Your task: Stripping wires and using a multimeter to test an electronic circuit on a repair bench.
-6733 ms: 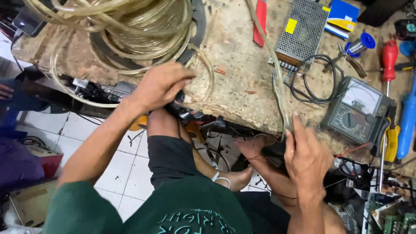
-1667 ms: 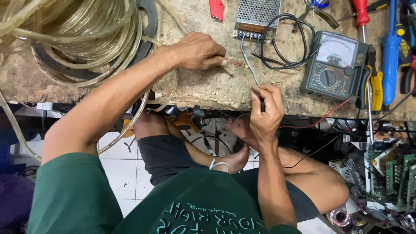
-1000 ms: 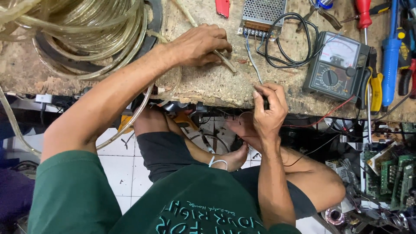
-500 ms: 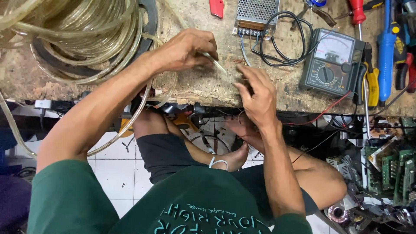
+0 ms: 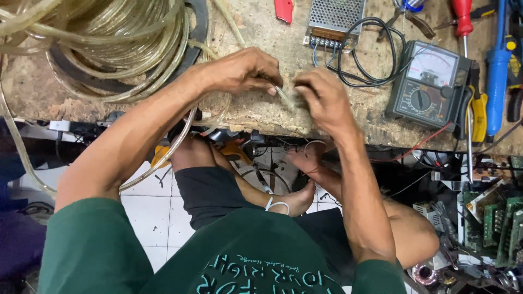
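While both hands pinch clear tube end, grey meter right

Even, moderately bright overhead light; soft shadows under the worn wooden workbench; right hand motion-blurred; slight wide-angle bending at edges; no strong glare.

Clear flexible strip, its free end held slanting just above the table between both hands; the remainder lies coiled at the far left.
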